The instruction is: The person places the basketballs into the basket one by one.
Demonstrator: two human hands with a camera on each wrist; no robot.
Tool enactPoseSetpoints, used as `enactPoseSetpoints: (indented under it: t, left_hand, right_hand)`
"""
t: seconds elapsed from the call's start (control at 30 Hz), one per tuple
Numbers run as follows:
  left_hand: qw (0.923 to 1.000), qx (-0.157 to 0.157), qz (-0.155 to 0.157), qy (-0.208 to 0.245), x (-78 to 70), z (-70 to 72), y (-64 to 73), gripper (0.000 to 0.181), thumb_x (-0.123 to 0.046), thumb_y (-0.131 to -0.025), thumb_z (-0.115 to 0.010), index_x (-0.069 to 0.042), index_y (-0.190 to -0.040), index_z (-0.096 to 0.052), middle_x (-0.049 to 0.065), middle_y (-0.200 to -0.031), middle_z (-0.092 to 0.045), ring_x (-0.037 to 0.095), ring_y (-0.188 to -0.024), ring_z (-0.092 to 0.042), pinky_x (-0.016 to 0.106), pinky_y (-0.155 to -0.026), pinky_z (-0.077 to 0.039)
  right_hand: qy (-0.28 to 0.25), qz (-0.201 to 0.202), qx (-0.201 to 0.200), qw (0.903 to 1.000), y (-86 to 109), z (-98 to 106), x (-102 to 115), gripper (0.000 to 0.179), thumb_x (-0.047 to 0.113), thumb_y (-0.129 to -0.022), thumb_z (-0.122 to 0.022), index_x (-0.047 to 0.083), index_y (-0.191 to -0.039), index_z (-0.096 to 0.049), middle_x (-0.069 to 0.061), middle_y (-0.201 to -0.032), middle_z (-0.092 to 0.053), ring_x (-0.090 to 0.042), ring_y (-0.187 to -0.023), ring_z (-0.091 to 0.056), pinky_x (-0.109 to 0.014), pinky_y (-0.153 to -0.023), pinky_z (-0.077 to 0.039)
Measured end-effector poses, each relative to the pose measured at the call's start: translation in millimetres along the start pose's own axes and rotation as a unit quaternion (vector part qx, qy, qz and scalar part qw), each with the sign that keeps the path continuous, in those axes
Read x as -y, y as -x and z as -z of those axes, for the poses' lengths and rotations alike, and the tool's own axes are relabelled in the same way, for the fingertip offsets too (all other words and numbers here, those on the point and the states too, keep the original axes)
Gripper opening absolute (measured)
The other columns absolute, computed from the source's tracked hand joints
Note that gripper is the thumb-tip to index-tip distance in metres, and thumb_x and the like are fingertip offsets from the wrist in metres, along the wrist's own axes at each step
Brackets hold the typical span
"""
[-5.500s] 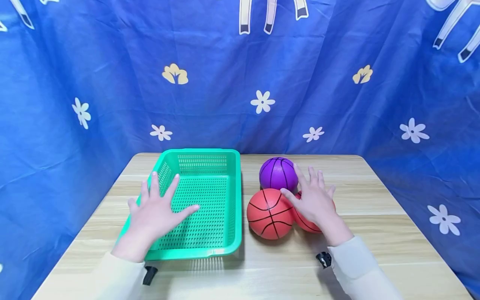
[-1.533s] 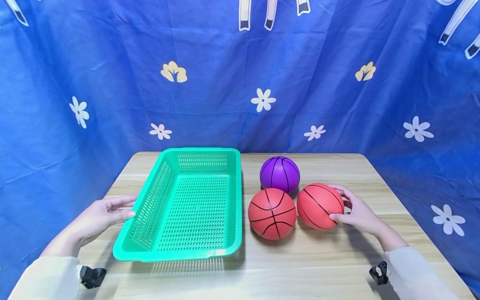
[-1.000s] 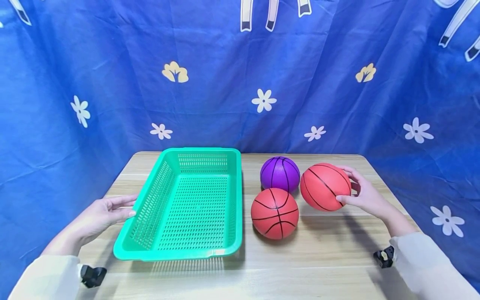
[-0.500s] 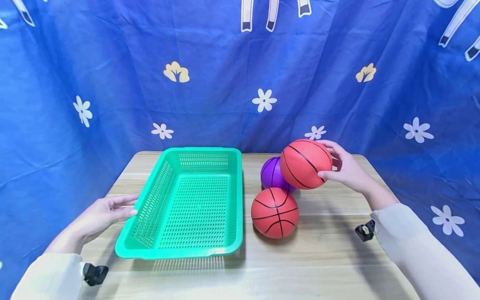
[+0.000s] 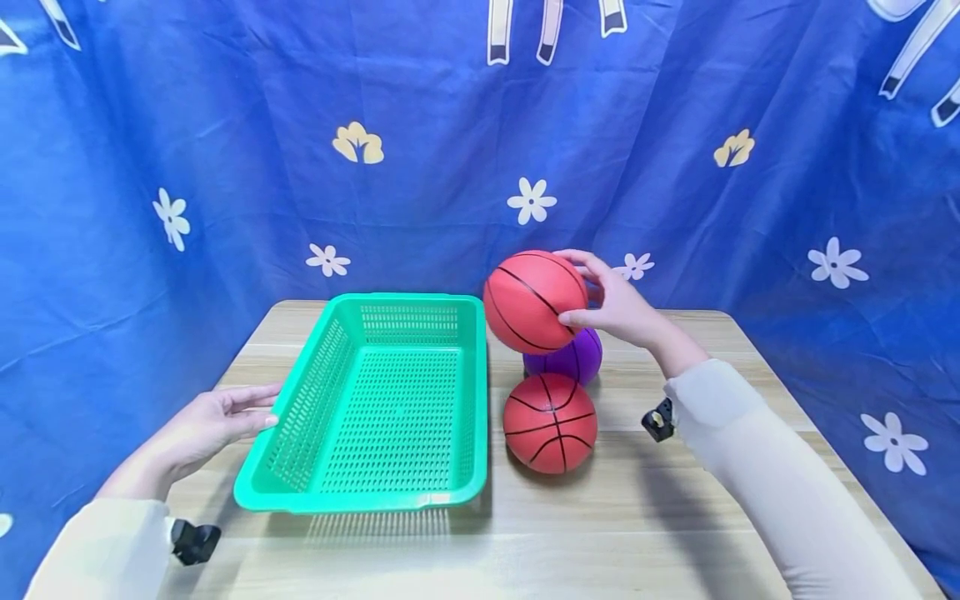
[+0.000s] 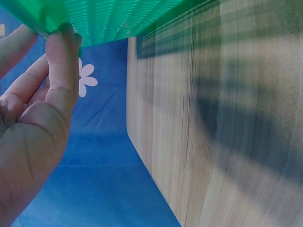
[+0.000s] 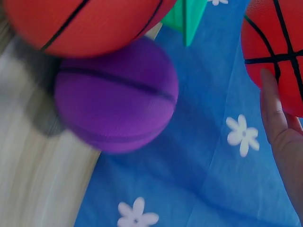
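My right hand (image 5: pixel 618 304) grips a red toy basketball (image 5: pixel 531 302) from its right side, thumb in front and fingers behind. The ball is held in the air and partly covers a purple toy basketball (image 5: pixel 573 357) on the table. Another red basketball (image 5: pixel 550 423) rests in front of the purple one. At the left, my left hand (image 5: pixel 213 425) pinches the side rim of a green plastic basket (image 5: pixel 375 501), seen closely in the left wrist view, where the thumb (image 6: pixel 60 71) lies against the rim. The basket holds nothing.
The wooden table (image 5: pixel 570 550) carries the basket and the two resting balls. Behind and at both sides hangs a blue curtain (image 5: pixel 427 167) with white flowers. A black wrist device (image 5: pixel 658 421) sits under the right sleeve.
My right hand has taken hold of the right-hand red ball, lifted it off the table and carried it left over the purple ball. My left hand went from above the basket to its rim.
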State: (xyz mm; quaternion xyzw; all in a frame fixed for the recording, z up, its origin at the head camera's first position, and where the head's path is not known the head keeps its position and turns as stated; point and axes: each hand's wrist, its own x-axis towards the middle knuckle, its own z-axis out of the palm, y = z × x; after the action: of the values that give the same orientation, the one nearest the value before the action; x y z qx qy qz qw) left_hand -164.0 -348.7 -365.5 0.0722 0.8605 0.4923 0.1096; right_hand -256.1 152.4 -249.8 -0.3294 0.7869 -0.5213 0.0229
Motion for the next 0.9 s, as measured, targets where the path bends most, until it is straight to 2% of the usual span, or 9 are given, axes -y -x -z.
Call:
enactPoseSetpoints:
  t: [0.2,0.43,0.5,0.73,0.9]
  left_hand:
    - [1.0000,-0.002,0.003,0.007,1.4,-0.6,0.2,0.061,-0.027,-0.082,-0.058,0.003,-0.130,-0.033,0.018,-0.128,-0.038,0.007,-0.099,-0.051,0.027,-0.078,-0.046]
    - [0.9999,0.001,0.007,0.014,4.1,-0.6,0.4,0.062,-0.028,-0.082,-0.058,0.002,-0.130,-0.033,0.017,-0.128,-0.038,0.008,-0.099,-0.051,0.027,-0.078,-0.046]
    - [0.9998,0.001,0.006,0.018,4.7,-0.1,0.3,0.062,-0.027,-0.082,-0.058,0.002,-0.130,-0.033,0.018,-0.128,-0.038,0.008,-0.100,-0.051,0.028,-0.079,-0.046]
    - [0.9999,-0.002,-0.003,0.012,3.3,1.6,1.2,0.061,-0.026,-0.082,-0.058,0.003,-0.130,-0.033,0.018,-0.128,-0.038,0.007,-0.099,-0.051,0.027,-0.079,-0.045]
    - [0.9999,-0.006,-0.003,0.008,2.2,1.1,0.6,0.061,-0.026,-0.082,-0.059,0.003,-0.129,-0.034,0.018,-0.128,-0.038,0.008,-0.099,-0.052,0.027,-0.078,-0.046]
  right_hand:
    - [-0.013,0.000,0.030,0.9994,-25.3,-27,8,0.067,0.008,-0.070,-0.069,0.016,-0.128,-0.035,-0.008,-0.118,-0.046,-0.024,-0.100,-0.050,-0.036,-0.078,-0.045]
    - [-0.045,0.013,0.069,0.9965,-50.6,-63,15,0.067,0.008,-0.070,-0.069,0.014,-0.128,-0.036,-0.009,-0.116,-0.047,-0.023,-0.097,-0.052,-0.034,-0.074,-0.048]
    - [-0.050,0.015,0.084,0.9951,-56.4,-73,18,0.066,0.008,-0.071,-0.068,0.014,-0.128,-0.035,-0.009,-0.115,-0.046,-0.023,-0.096,-0.052,-0.034,-0.074,-0.048]
    - [-0.017,0.018,0.126,0.9917,-73.0,-106,26,0.066,0.015,-0.070,-0.069,0.014,-0.127,-0.036,-0.007,-0.115,-0.045,-0.021,-0.095,-0.051,-0.030,-0.073,-0.048]
    - [-0.038,-0.002,0.166,0.9854,-81.1,-131,23,0.067,0.016,-0.069,-0.070,0.015,-0.126,-0.036,-0.008,-0.114,-0.044,-0.021,-0.089,-0.054,-0.030,-0.069,-0.049]
